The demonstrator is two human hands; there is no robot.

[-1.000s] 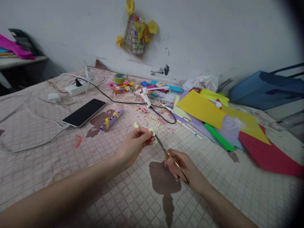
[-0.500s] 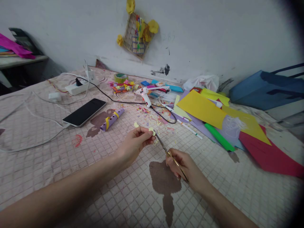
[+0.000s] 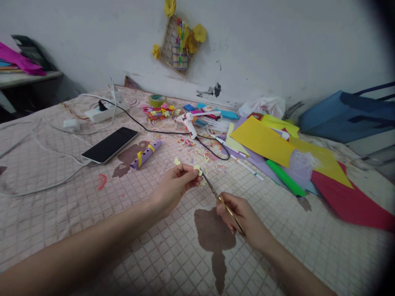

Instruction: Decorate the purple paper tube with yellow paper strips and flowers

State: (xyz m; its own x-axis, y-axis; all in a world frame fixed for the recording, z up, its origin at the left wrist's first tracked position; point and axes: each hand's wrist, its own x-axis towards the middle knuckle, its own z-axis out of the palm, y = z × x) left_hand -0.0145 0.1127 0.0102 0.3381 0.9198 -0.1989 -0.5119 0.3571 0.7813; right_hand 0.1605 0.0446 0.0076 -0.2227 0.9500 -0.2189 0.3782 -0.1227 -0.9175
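Observation:
My left hand (image 3: 175, 184) pinches a small pale yellow paper piece (image 3: 197, 169) between thumb and fingertips, above the quilted bedcover (image 3: 173, 246). My right hand (image 3: 241, 216) grips a pair of scissors (image 3: 215, 195) with slim gold-coloured handles. Their steel blades point up and left, with the tips right by the paper piece and my left fingertips. Another tiny yellow paper bit (image 3: 177, 162) shows just beyond my left hand. Paper scraps (image 3: 202, 156) lie scattered ahead of my hands.
A white hot glue gun (image 3: 188, 124) with a black cord, a black smartphone (image 3: 109, 144), a power strip (image 3: 101, 114) and a purple paper roll (image 3: 145, 155) lie ahead. Coloured paper sheets (image 3: 262, 140) spread right. A blue bag (image 3: 345, 115) stands far right.
Both hands keep nearly the same pose, with the paper and scissors still held. My right hand and the scissors have shifted slightly, and the whole view has moved a little.

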